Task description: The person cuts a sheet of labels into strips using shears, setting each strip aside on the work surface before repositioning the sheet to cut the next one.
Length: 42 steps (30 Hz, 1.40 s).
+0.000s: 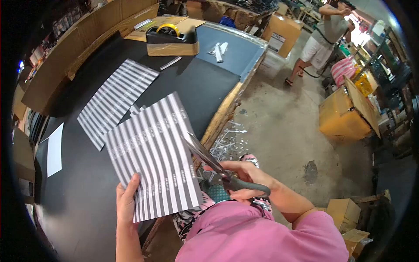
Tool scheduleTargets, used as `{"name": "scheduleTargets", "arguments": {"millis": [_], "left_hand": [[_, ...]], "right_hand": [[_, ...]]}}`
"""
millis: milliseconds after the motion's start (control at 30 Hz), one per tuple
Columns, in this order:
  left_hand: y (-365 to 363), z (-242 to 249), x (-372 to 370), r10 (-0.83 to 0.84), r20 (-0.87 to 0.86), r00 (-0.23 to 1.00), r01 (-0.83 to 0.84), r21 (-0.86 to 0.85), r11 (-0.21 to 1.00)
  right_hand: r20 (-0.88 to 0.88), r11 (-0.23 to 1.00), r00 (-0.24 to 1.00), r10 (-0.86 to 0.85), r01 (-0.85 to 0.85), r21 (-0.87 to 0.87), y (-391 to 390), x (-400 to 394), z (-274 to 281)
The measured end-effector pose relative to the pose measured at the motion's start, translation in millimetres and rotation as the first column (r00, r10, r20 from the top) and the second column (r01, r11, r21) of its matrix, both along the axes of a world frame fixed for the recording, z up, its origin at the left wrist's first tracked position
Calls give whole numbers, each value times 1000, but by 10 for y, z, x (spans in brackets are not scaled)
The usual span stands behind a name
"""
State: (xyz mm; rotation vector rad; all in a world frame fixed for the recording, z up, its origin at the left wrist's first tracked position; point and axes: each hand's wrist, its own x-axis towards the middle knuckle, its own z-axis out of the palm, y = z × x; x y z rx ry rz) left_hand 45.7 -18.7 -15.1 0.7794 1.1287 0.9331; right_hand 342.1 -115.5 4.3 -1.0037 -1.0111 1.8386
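My left hand (pixel 127 197) grips a sheet of grey-and-white striped paper (pixel 152 159) by its lower left edge, thumb on top. Small print runs along its dark stripes. In my right hand (pixel 251 177) is a pair of scissors (pixel 230 180) with dark handles. Its blades point up and left, parted, with their tips at the right edge of the held sheet. A second striped sheet (pixel 115 98) lies flat on the black table (pixel 83 196), beyond the held one. Small striped scraps (pixel 135 110) show between the two sheets.
A tape dispenser (pixel 172 41) stands at the table's back. Paper strips (pixel 219 52) lie on its far right part, a white sheet (pixel 55 149) at left. Offcuts (pixel 229 142) litter the floor. Cardboard boxes (pixel 345 113) and another person (pixel 321 39) are at the right.
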Motion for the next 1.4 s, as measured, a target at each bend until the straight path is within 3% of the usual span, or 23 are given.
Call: {"name": "scheduleTargets", "arguments": {"millis": [100, 267, 433, 500, 567, 733, 867, 1000, 1100, 1233, 1300, 1333, 1400], "left_hand": [[-39, 121, 60, -22, -93, 995, 14, -87, 996], [-13, 126, 93, -20, 66, 998, 28, -114, 993], [-17, 106, 87, -32, -21, 999, 30, -97, 995], [-37, 118, 202, 244, -141, 959, -255, -61, 965], [-22, 54, 128, 175, -117, 978, -179, -24, 984], [106, -111, -56, 43, -113, 993, -39, 41, 998], [-7, 24, 71, 87, 7, 996, -87, 22, 996], [-52, 97, 157, 181, -92, 979, -181, 8, 983], [-21, 62, 83, 49, -41, 998, -48, 24, 999], [-20, 84, 101, 89, 41, 995, -90, 30, 995], [-21, 32, 88, 84, 12, 996, -85, 70, 994], [-23, 22, 77, 88, -91, 992, -81, 80, 993], [-43, 57, 27, 84, -229, 970, -68, 80, 994]], "right_hand": [[-2, 993, 999, 50, -50, 109, -20, 44, -147], [-71, 996, 997, 5, 2, 88, -25, -5, -148], [22, 996, 1000, -11, 9, 93, -19, -1, -134], [79, 997, 997, 17, -23, 76, -4, 1, -54], [7, 996, 1000, 12, -12, 91, -23, -12, -128], [18, 987, 1000, 11, -13, 158, -34, 5, -215], [-7, 988, 1000, 6, -5, 152, -30, -20, -157], [-37, 991, 999, 11, -6, 135, -3, -18, -192], [-18, 987, 1000, 17, -13, 160, -5, -15, -213], [-31, 995, 999, 19, -16, 102, 0, -17, -163], [5, 996, 999, -41, 41, 85, -9, -32, -124], [114, 995, 993, -26, 15, 102, -17, -1, -98], [94, 997, 994, -53, 48, 55, -32, -33, -68]]}}
